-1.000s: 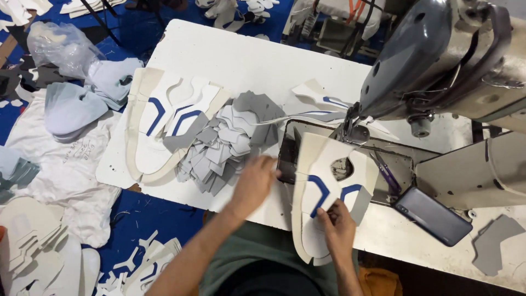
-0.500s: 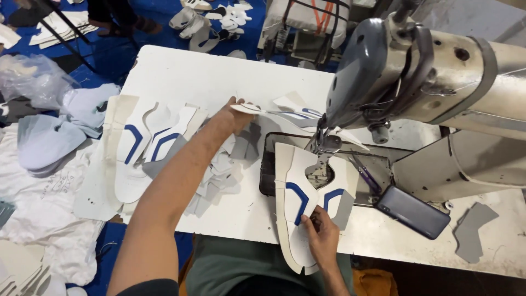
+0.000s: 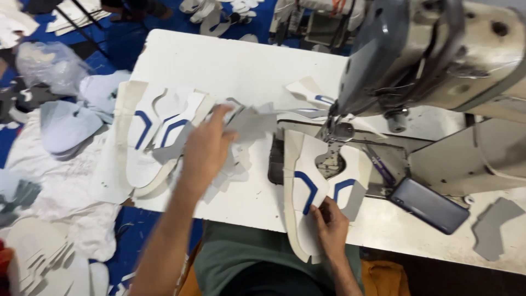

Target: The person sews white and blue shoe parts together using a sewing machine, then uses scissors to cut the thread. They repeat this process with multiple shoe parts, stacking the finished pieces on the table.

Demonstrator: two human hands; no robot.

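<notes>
My right hand (image 3: 331, 225) pinches the near edge of a white shoe upper with blue stripes (image 3: 304, 181). The upper lies flat on the white table (image 3: 230, 60), its far end under the needle of the grey sewing machine (image 3: 438, 55). My left hand (image 3: 207, 149) hovers over a pile of grey cut pieces (image 3: 236, 167), and its fingertips hold one grey piece (image 3: 253, 123) lifted just left of the needle. The hand and the piece are blurred by motion.
A stack of white uppers with blue stripes (image 3: 153, 137) lies at the table's left. A dark phone (image 3: 428, 205) and a small pair of snips (image 3: 379, 167) rest right of the needle plate. A grey piece (image 3: 493, 233) lies far right. Bags and cut parts cover the blue floor (image 3: 66, 126).
My left arm reached from the grey pile to the far side of the table, then drew back with a grey piece toward the needle. My right hand stayed on the upper.
</notes>
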